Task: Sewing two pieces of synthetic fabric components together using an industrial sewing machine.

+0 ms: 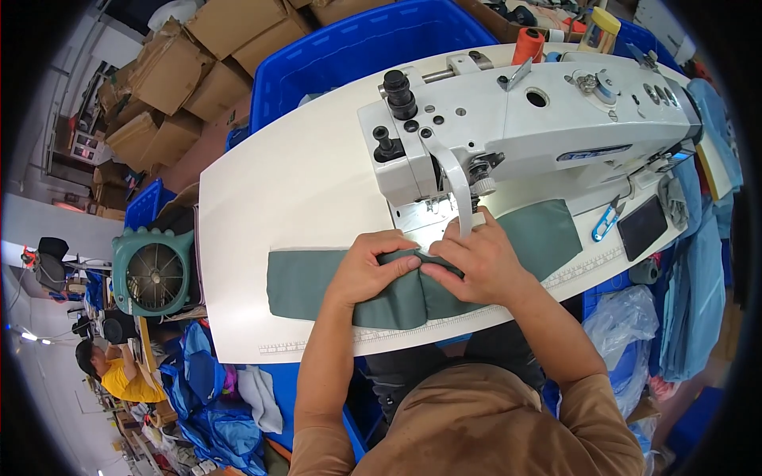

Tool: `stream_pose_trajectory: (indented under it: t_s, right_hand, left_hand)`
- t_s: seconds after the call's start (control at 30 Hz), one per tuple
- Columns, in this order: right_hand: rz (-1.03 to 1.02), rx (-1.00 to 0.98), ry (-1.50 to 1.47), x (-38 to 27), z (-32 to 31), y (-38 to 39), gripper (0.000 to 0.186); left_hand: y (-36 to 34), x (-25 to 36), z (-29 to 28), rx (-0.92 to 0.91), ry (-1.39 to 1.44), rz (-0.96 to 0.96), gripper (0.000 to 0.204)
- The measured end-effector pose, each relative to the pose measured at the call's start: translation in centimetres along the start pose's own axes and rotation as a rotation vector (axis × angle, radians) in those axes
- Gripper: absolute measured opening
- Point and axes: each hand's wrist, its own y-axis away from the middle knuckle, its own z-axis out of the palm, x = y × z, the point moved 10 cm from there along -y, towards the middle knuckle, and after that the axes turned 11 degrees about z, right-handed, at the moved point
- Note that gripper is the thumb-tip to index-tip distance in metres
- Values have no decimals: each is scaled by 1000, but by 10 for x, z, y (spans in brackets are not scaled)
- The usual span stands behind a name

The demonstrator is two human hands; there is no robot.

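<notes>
A strip of dark green fabric (325, 289) lies across the white table (238, 190), below the needle area of a white industrial sewing machine (595, 119). My left hand (378, 266) grips a folded edge of the fabric near its middle, thumb pressed on the fold. My right hand (468, 258) is closed on the same fold just to the right, fingers reaching up beside the curved white arm under the machine's head. A printed ruler strip (579, 271) runs along the table's near edge. Blue snips (606, 221) and a black phone (642, 224) lie to the right.
A blue bin (294, 63) and an orange thread cone (528, 44) are behind the machine. Cardboard boxes (159, 71) are piled back left, beside a green fan (151, 274). A person in yellow (131, 381) works at far left. Light blue fabric (690, 278) hangs at right.
</notes>
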Motion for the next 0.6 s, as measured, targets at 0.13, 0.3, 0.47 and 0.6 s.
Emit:
stream_pose_trajectory:
  t_s: [0.13,0.3,0.47,0.6]
  right_hand:
    - [9,46,-14,1,-5,1,28]
    - [172,75,4,27,-16,4,32]
    - [154,53,-32,34,-22,6,27]
    - [143,112,66,39,-25,10,20]
  left_hand:
    - [2,-5,0,10,35,-45,21]
    - [3,-12,-3,37,21,-54,21]
    - [1,-13,-4,85,-32,-89,26]
    - [-2,-16,2,102,-109,-125,28]
